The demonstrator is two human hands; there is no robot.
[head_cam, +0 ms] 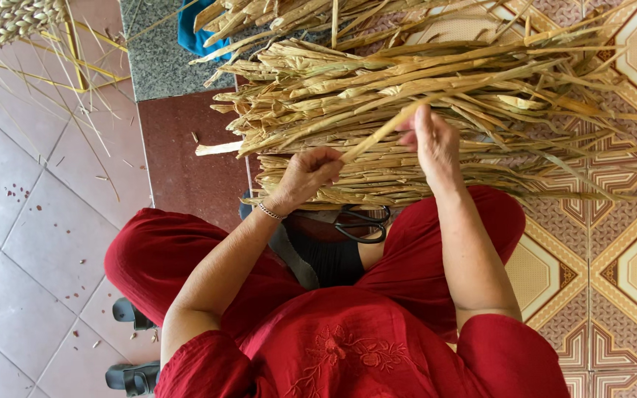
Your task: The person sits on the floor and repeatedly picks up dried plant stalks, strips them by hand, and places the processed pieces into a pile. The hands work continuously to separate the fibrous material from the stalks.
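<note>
A big heap of dried straw-coloured plant stalks (407,81) lies on the floor in front of me. My left hand (305,174) pinches the near end of one long pale stalk (385,129) that slants up to the right. Farther along that same stalk, my right hand (435,144) grips it with fingers curled. I sit cross-legged in red clothes (348,346), both hands over the near edge of the heap.
Black-handled scissors (363,222) lie on my lap just below the heap. A woven straw piece (9,22) sits at top left, a blue cloth (193,33) at the top. Dark sandals (133,376) lie at bottom left. Patterned tiles (613,243) spread to the right.
</note>
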